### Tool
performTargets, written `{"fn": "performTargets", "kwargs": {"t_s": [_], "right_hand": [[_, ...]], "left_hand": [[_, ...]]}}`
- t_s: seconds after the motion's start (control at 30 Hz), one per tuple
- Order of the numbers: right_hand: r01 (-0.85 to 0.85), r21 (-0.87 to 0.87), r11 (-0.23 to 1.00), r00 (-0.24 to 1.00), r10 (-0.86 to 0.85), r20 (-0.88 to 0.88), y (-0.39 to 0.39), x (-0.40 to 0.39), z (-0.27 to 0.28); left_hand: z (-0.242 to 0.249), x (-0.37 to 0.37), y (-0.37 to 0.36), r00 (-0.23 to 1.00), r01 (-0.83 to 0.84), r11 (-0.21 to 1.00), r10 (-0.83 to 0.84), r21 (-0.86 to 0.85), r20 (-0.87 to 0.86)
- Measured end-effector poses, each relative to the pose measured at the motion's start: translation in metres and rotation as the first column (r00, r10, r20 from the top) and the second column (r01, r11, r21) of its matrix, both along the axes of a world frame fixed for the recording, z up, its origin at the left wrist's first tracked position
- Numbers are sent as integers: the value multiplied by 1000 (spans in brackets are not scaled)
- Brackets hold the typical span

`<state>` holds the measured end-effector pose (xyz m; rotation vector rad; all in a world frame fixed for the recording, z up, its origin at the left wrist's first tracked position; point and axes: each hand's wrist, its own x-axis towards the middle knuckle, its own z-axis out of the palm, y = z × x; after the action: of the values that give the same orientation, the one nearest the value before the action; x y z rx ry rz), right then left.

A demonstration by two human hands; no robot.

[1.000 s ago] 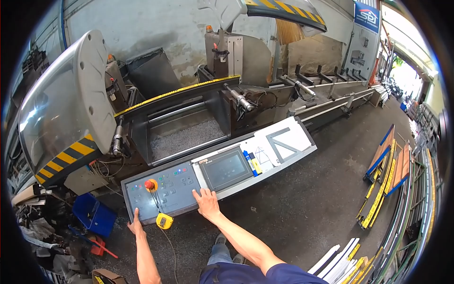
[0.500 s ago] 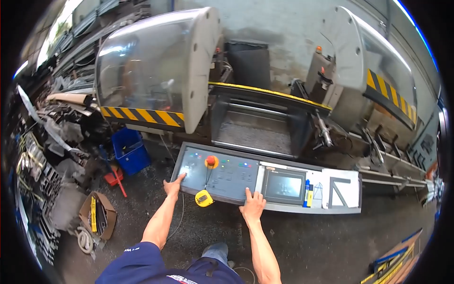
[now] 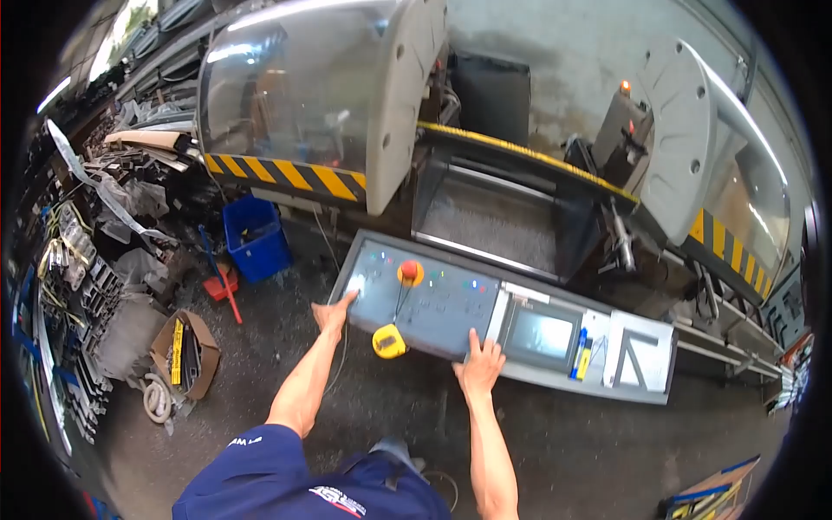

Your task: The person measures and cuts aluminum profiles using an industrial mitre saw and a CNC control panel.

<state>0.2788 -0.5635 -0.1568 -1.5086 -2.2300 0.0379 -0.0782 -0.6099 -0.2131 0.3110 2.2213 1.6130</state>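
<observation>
A long grey control panel [image 3: 433, 316] stretches in front of me, with buttons, small lights and a red emergency knob [image 3: 410, 271]. My left hand [image 3: 333, 314] is at the panel's left end, its index finger extended onto the surface and the thumb apart. Near the panel's middle, my right hand [image 3: 480, 362] rests on the front edge, index finger pointing up the panel and the other fingers partly bent. Neither hand holds anything. A yellow tape measure [image 3: 388, 341] hangs at the front edge between them. Right of my right hand are a screen [image 3: 542, 334], markers [image 3: 583, 354] and paper under a dark angle piece [image 3: 637, 357].
Behind the panel stands a machine with two clear-covered housings [image 3: 290, 104] and a yellow-edged rail [image 3: 529, 156]. A blue bin [image 3: 256, 238], a red dustpan [image 3: 220, 283] and a cardboard box [image 3: 201, 360] are on the floor at left, beside piled metal profiles [image 3: 74, 321].
The view has shifted, so the machine and panel appear further right and more tilted. Both hands remain at the panel in nearly the same places.
</observation>
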Motion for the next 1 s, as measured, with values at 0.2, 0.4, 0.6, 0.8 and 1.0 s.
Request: {"fn": "performTargets", "kwargs": {"t_s": [0.2, 0.4, 0.6, 0.8, 1.0], "right_hand": [[30, 40, 999, 1000, -29, -11, 3, 0, 2], [11, 34, 999, 1000, -11, -9, 4, 1, 0], [8, 48, 999, 1000, -8, 5, 3, 1, 4], [12, 16, 1000, 1000, -12, 7, 3, 1, 2], [1, 36, 999, 1000, -1, 13, 2, 1, 3]], "left_hand": [[13, 12, 8, 996, -86, 996, 85, -21, -13], [15, 9, 8, 989, -82, 987, 98, -138, 109], [16, 17, 10, 978, -146, 972, 169, -183, 120], [21, 28, 12, 967, -181, 977, 198, -117, 160], [31, 35, 9, 954, -263, 956, 278, -129, 115]]}}
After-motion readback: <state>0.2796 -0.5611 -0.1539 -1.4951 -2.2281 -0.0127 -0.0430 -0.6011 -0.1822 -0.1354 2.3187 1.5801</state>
